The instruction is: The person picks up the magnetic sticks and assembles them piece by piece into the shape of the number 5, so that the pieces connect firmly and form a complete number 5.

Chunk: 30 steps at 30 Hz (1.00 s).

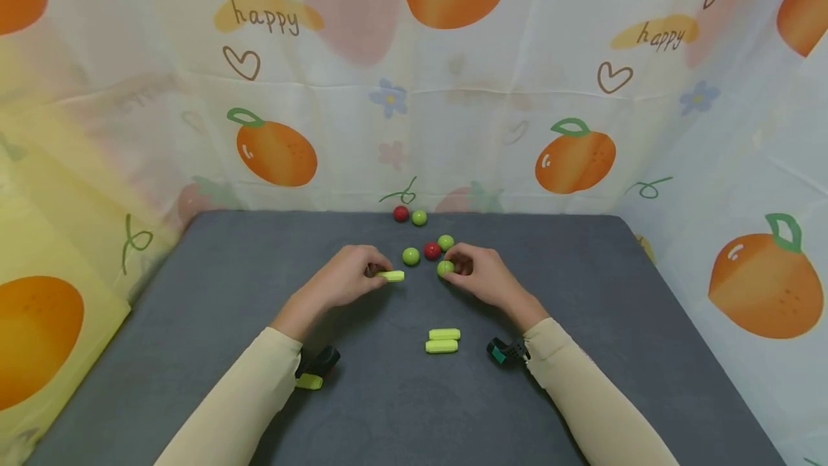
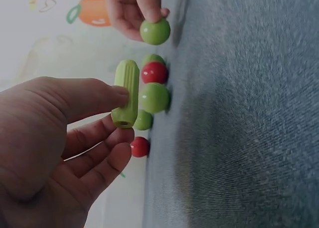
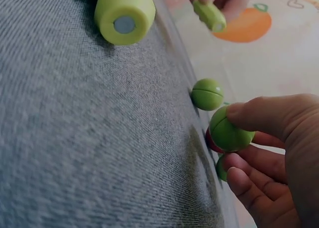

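Observation:
Between thumb and fingers, my left hand (image 1: 352,273) pinches a yellow-green ribbed rod (image 2: 126,94), held above the table. My right hand (image 1: 481,275) pinches a glossy green ball (image 3: 230,129) near the other balls. Close by are a red ball (image 1: 432,251), a green ball (image 1: 445,242) behind it and another green ball (image 1: 410,256) to its left. Farther back, a second red ball (image 1: 401,213) sits beside a green ball (image 1: 419,218). In the right wrist view, the end of a rod (image 3: 124,18) shows a round grey disc.
Two yellow-green rods (image 1: 443,341) lie side by side on the dark grey table (image 1: 388,408) in front of the hands. Another rod (image 1: 309,382) is partly hidden by the left wrist. A printed fruit curtain (image 1: 453,128) stands behind the table.

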{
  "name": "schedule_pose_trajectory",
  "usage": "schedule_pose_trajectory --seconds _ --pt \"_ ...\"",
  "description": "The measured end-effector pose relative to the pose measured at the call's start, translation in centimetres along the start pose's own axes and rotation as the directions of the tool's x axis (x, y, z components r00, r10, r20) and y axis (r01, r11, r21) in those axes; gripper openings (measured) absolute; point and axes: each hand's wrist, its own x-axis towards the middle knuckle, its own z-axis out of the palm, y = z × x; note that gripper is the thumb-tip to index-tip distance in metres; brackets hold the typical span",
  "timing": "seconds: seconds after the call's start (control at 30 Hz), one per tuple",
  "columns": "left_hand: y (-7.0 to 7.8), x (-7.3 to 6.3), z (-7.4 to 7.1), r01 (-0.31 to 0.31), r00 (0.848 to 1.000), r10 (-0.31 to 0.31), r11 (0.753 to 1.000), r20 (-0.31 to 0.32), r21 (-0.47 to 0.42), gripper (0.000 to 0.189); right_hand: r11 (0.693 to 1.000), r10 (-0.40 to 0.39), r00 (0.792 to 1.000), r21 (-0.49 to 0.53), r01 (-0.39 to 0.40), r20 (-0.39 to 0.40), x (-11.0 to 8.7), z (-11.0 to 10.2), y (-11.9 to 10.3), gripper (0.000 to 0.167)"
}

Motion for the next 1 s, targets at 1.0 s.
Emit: schedule_pose_trajectory --seconds 1.0 --pt "-0.5 4.1 2.9 0.031 0.998 -0.034 0.998 0.046 0.053 0.018 0.999 -0.023 0.997 -0.033 0.026 0.079 1.0 1.7 -0.9 0.018"
